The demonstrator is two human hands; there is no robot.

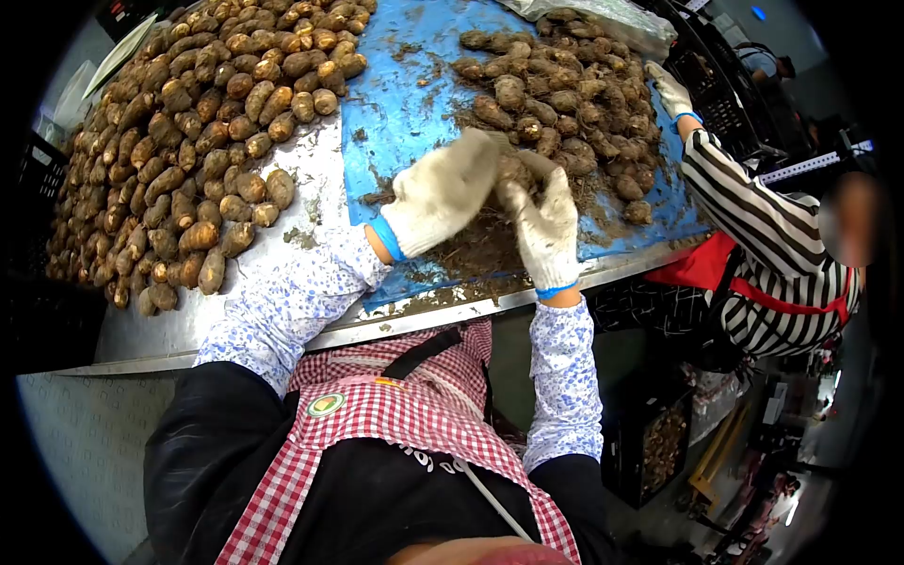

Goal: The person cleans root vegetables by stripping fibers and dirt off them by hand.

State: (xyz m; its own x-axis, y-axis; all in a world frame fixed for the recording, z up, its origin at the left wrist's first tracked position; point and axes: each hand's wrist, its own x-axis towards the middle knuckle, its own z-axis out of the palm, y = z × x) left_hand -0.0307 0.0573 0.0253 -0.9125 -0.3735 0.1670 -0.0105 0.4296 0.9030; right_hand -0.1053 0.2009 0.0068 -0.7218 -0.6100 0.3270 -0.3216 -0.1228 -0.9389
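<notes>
Both my hands wear white knitted gloves with blue cuffs and meet over the blue sheet (395, 94). My right hand (546, 221) is closed round a brown, hairy taro root (514, 173). My left hand (443, 193) is beside it, its glove blurred and its fingers folded toward the root; whether it grips anything is hidden. Behind my hands lies a pile of hairy, soil-covered roots (565, 104). To the left, a larger pile of cleaner roots (179, 141) covers much of the metal table (320, 160). Loose soil and root fibres (471, 259) lie beneath my hands.
At the right a co-worker in a striped top (753, 198) has a gloved hand (670, 91) at the table's side. A clear plastic bag (621, 24) lies at the back. Black crates (725, 104) stand beyond it, and another crate (650, 443) sits below the table.
</notes>
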